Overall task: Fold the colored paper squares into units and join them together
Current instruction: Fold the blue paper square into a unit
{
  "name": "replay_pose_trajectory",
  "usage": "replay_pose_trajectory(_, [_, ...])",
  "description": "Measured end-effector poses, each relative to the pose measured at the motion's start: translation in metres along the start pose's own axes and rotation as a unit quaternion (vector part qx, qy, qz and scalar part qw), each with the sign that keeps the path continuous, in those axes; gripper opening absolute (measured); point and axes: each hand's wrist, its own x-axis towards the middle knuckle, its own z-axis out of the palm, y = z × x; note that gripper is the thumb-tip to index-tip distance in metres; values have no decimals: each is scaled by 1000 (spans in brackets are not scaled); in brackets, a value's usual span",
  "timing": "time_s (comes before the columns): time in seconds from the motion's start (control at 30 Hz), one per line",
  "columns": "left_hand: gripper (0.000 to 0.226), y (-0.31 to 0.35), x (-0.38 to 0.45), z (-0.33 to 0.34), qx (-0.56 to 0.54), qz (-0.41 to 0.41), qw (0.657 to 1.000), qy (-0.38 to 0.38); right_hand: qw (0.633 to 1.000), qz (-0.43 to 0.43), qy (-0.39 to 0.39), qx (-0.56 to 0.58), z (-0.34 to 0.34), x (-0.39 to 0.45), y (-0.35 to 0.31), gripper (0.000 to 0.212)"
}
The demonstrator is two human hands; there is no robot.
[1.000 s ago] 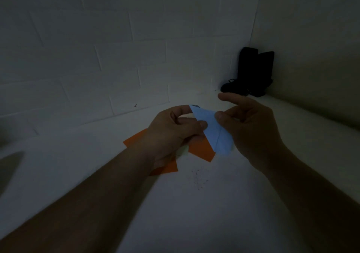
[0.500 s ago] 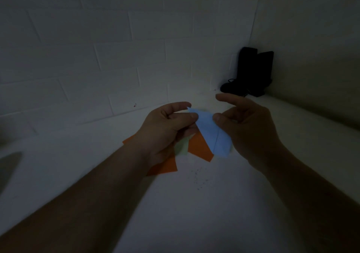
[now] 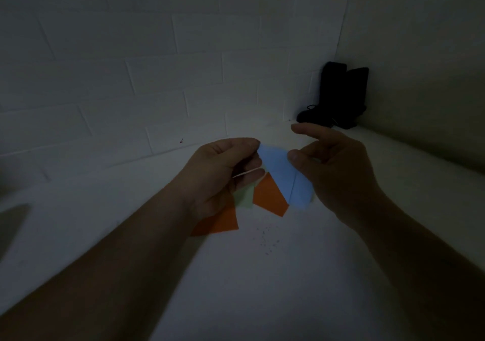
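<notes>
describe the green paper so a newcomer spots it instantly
Start at the left hand, held above the white table. Just below its fingertips a pale green paper peeks out, wedged between two orange papers. It is the only green piece, paler than the blue paper held above.

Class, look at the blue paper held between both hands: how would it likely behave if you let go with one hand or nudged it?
The blue paper is thin, so it is probably very light and would droop if only the left hand held its tip. Its fold line likely adds a little stiffness. The right hand pinches it easily; a nudge would probably bend it or slide it.
</notes>
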Motion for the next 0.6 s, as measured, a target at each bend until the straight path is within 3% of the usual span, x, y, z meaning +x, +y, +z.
replay_pose_trajectory(0.2, [25,-2,-1,1,1,2,1000,-17,1000,8,12,28,1,-1,0,38])
replay_pose_trajectory(0.4, [21,-16,-12,14,59,-9,989,-138,998,31,44,40,5,-1,6,26])
replay_pose_trajectory(0.6, [30,-20,-6,11,144,102,984,-30,993,69,17,93,6,3,9,19])
